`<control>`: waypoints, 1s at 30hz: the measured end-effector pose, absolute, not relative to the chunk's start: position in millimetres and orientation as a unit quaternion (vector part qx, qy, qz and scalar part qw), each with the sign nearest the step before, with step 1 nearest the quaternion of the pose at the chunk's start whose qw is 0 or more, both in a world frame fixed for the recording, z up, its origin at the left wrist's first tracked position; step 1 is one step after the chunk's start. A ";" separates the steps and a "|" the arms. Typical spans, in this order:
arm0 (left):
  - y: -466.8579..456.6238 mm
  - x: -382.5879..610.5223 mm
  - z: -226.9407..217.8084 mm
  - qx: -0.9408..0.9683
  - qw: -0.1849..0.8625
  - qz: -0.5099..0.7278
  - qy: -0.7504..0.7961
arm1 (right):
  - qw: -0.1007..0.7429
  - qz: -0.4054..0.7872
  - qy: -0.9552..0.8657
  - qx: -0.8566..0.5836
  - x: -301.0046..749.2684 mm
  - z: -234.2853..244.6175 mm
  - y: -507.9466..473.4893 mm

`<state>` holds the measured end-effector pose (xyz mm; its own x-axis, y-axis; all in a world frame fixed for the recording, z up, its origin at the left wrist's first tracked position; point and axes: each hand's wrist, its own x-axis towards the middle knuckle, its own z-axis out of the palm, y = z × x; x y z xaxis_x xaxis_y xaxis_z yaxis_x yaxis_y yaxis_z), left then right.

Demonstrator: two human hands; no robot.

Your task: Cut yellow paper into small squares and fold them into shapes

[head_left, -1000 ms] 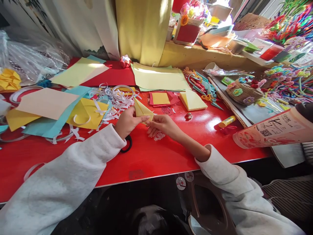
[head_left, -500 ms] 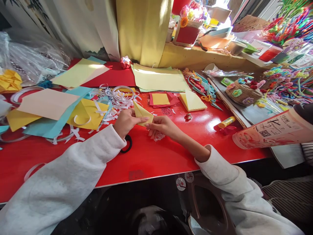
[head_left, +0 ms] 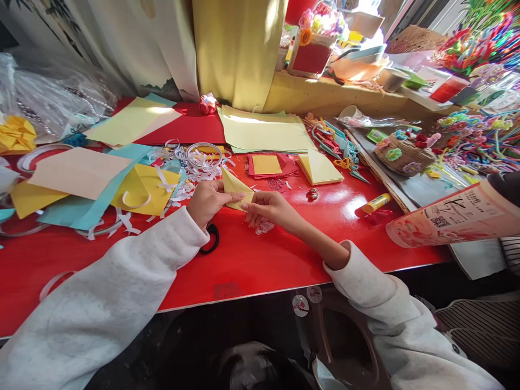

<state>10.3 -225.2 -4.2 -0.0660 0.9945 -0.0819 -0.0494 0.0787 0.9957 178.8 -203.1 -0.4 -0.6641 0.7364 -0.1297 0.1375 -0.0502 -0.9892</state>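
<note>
A small folded piece of pale yellow paper (head_left: 234, 188) is held just above the red table (head_left: 260, 254) between both hands. My left hand (head_left: 208, 202) pinches its left side, thumb on top. My right hand (head_left: 271, 208) pinches its right corner with closed fingers. Both arms wear white fleece sleeves. Under my left wrist lies a black scissor handle (head_left: 211, 241). A scrap of pink patterned paper (head_left: 264, 226) lies beneath my right hand.
Coloured paper sheets (head_left: 264, 132), white paper curls (head_left: 199, 157) and small yellow squares (head_left: 320, 167) cover the table's far side. A glue stick (head_left: 377, 202) lies right. A woven basket (head_left: 404, 154), pipe cleaners (head_left: 479, 135) and a printed roll (head_left: 455, 214) crowd the right.
The folded paper has dropped a little lower and flatter toward the table, with both hands drawing closer together on it.
</note>
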 end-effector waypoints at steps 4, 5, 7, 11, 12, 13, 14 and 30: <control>-224.7 9.8 -4.6 0.449 0.518 0.506 0.524 | 0.250 0.642 -0.645 -0.330 180.3 0.1 -201.3; -224.5 9.9 -5.0 0.448 0.522 0.506 0.521 | 0.252 0.638 -0.648 -0.331 180.6 0.2 -201.0; -224.0 10.1 -6.0 0.443 0.528 0.512 0.514 | 0.257 0.625 -0.657 -0.334 180.7 0.5 -200.7; -223.0 10.1 -8.0 0.429 0.530 0.524 0.510 | 0.256 0.633 -0.648 -0.338 179.2 -0.8 -200.5; -222.8 10.1 -8.5 0.429 0.529 0.525 0.510 | 0.248 0.639 -0.644 -0.339 178.9 -1.5 -200.3; -222.6 10.0 -9.0 0.433 0.529 0.525 0.508 | 0.240 0.643 -0.643 -0.340 178.7 -2.3 -199.9; -222.5 10.0 -9.5 0.437 0.530 0.524 0.504 | 0.233 0.645 -0.643 -0.340 178.6 -3.1 -199.4; -226.9 13.1 2.0 0.441 0.493 0.534 0.526 | 0.225 0.679 -0.613 -0.335 179.2 -3.1 -198.6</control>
<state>13.1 -226.9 2.0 -0.1232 0.9913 -0.0470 -0.0633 0.0394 0.9972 179.2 -198.6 -3.1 -0.6753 0.7155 -0.1789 0.1053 -0.1464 -0.9836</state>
